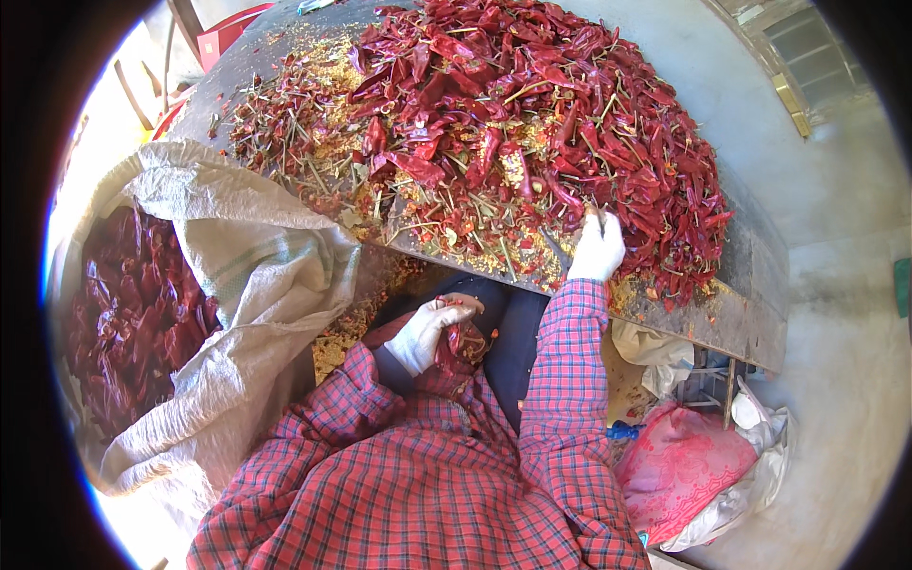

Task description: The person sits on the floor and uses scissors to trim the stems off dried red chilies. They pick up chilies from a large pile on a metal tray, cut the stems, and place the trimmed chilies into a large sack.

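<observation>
My left hand (pixel 427 331), in a white glove with the fingertips showing, is above my lap. Its fingers are closed around dried red chili peppers (pixel 464 343). My right hand (pixel 598 246), gloved the same way, reaches to the near side of a large heap of dried red chili peppers (pixel 541 78). Its fingertips touch the peppers there; whether they pinch one is hidden. Beside that hand's wrist a thin dark metal tool (pixel 554 248) sticks out, perhaps a scissor blade. Loose yellow seeds, stems and pepper scraps (pixel 463 228) lie along the table's edge.
The dark tabletop (pixel 755 320) carries the heap. To my left stands an open white woven sack (pixel 278 285) holding dried red peppers (pixel 135 320). A pile of stems and caps (pixel 285 121) lies at the table's left. A pink patterned cloth bundle (pixel 684 463) sits low on the right.
</observation>
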